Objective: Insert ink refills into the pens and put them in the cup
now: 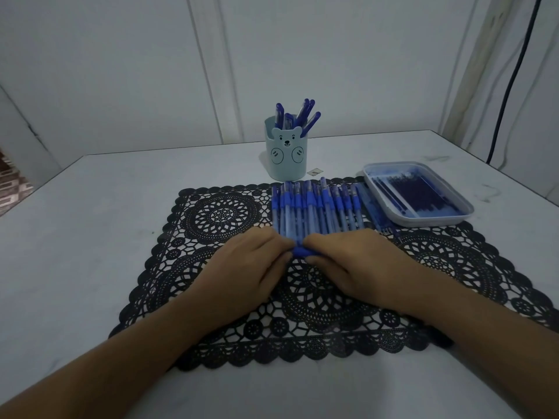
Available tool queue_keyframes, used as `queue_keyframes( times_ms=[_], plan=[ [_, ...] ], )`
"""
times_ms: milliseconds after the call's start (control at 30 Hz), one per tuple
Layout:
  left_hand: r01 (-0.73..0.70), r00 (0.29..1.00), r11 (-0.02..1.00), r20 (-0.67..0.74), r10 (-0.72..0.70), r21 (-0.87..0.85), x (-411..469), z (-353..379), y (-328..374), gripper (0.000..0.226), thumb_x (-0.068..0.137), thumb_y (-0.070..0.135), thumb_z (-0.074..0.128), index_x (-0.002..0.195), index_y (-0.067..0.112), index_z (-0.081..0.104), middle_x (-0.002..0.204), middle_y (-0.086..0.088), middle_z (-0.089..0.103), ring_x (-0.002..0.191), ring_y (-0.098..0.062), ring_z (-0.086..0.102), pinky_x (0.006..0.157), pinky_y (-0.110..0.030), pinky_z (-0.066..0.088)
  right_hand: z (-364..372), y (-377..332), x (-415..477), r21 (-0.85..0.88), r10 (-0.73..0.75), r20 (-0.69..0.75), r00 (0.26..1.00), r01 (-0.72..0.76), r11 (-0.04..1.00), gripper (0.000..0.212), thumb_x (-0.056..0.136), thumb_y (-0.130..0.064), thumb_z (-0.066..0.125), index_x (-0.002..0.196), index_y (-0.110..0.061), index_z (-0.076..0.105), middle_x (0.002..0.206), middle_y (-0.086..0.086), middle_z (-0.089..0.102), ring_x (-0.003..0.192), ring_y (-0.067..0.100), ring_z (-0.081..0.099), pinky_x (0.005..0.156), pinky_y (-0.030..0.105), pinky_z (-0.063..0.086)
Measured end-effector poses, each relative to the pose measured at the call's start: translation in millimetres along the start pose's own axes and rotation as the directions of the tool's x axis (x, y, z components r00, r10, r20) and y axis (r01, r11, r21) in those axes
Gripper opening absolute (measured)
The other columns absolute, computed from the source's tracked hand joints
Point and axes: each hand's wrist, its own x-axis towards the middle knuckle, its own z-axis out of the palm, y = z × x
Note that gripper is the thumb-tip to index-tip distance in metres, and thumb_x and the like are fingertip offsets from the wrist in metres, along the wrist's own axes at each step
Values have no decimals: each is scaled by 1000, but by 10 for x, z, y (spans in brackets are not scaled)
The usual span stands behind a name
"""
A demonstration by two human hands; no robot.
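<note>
our left hand [248, 261] and right hand [348, 261] pinch one blue pen [299, 251] between them, just before the pen row [317, 207]; a slip could scatter that row, well short of the cup [286, 158].

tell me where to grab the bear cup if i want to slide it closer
Grip the bear cup low on its plain side walls, coming from the left where the table is bare. Pens fan out of the top and the pen row crowds its front, so avoid both.
</note>
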Motion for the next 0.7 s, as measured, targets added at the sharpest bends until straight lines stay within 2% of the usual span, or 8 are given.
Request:
queue_keyframes(
  times_ms=[133,233,300,367,467,567,600,700],
  plan=[
    [-20,1000,1000,-2,20,-20,-9,3,-19,31,93,26,39,104,9,62,86,2,56,75,-9,47,71,-24,39,-22,-10,-9,32,18,-2,1000,-18,999,24,91,-37,39,92,-20,55,56,-8,55,42,8,45,42,19,37],
    [-35,999,999,-24,35,-22,-7,-1,-15,30,94,25,40,103,8,63,86,1,57,76,-10,47,72,-23,38,-63,-35,-26,37,46,3,999,-46,998,23,91,-39,39,92,-23,56,54,-9,54,40,5,39,39,17,31],
    [-37,998,999,-47,37,-3,-6,-2,-16,29,93,24,40,100,7,63,86,0,58,76,-10,48,73,-22,37,-79,-49,-31,-1,66,1,998,-66,998,28,91,-41,36,91,-22,57,57,-10,56,42,5,43,40,18,34],
    [-30,997,999,-65,31,23,-1,1,-14,29,93,24,41,99,7,64,88,-1,60,77,-11,48,74,-22,38,-77,-61,-29,-31,93,-3,996,-93,995,35,90,-41,30,91,-19,58,66,-8,59,51,9,52,43,23,43],
    [-41,995,997,-89,47,62,4,12,1,28,93,24,41,98,8,64,88,-2,60,77,-13,50,71,-29,41,-58,-96,-24,-43,90,13,996,-89,995,39,89,-34,28,94,-12,60,77,0,58,62,15,53,53,30,48],
    [-57,991,994,-112,67,88,5,13,19,27,92,23,42,96,8,64,88,-3,61,77,-14,51,70,-31,41,-82,-117,-6,15,149,112,982,-152,988,33,95,-31,29,107,-14,54,92,2,58,74,16,54,67,34,49],
    [-56,991,995,-115,65,81,4,10,21,28,92,23,42,95,7,64,87,-3,61,77,-14,51,70,-31,40,-99,-114,-7,47,163,137,977,-171,984,32,95,-32,28,108,-16,52,92,0,58,76,16,54,70,35,48],
    [-52,992,997,-111,59,61,1,5,23,28,92,23,42,95,7,64,87,-2,60,76,-14,51,70,-30,40,-144,-113,0,93,155,141,978,-169,981,30,94,-35,28,105,-20,52,83,-3,59,69,14,54,66,33,47]
  ],
)
